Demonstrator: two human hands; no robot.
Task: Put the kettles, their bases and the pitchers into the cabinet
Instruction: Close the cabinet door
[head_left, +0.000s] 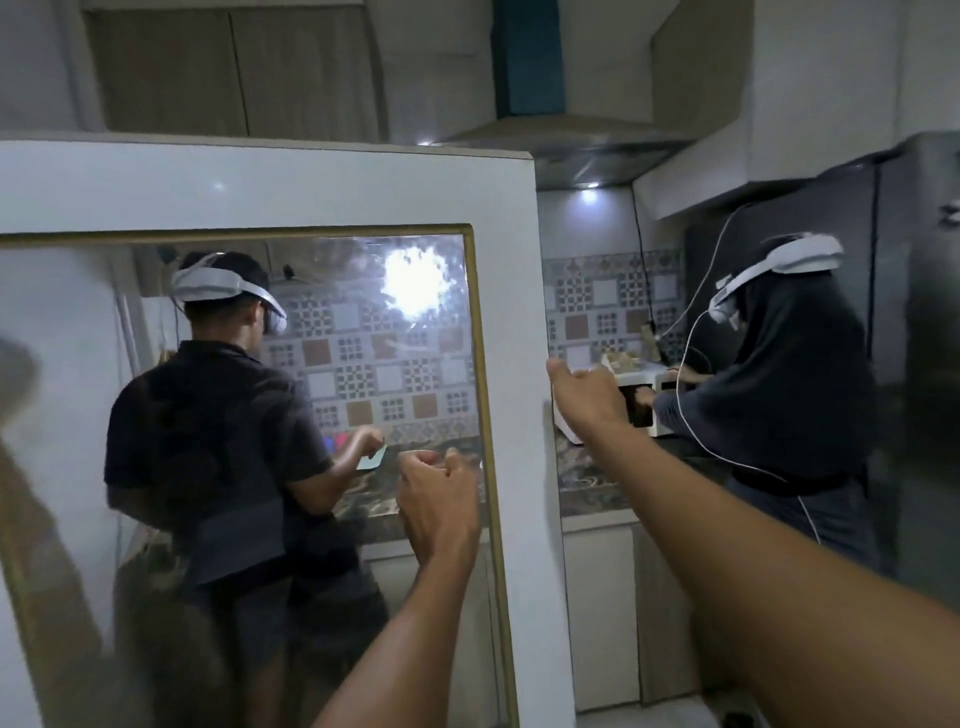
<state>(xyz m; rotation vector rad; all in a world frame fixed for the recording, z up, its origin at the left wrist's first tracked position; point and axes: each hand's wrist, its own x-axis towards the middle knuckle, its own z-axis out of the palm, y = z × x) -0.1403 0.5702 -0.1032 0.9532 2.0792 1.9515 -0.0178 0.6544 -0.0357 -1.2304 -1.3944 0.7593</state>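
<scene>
**Both hands at the edge of a glass-paned cabinet door**

Bare forearms rise from the bottom edge of the frame, the nearest things to the camera. Fingers of the left hand are curled into a loose fist, empty, in front of the door's glass near its gold trim; whether the knuckles touch the pane cannot be told. Fingers of the right hand are bent and part closed, thumb up, just beside the door's right edge, gripping nothing visible.

The cabinet door fills the left half of the frame: a glossy white flat frame, a thin gold inner strip, a smooth glass panel with a bright glare spot. Through the glass a person in a dark shirt and white headset stands at a marbled counter. At right, a second person in dark clothes works at a white boxy appliance before patterned tiles. No kettle, base or pitcher can be made out.
</scene>
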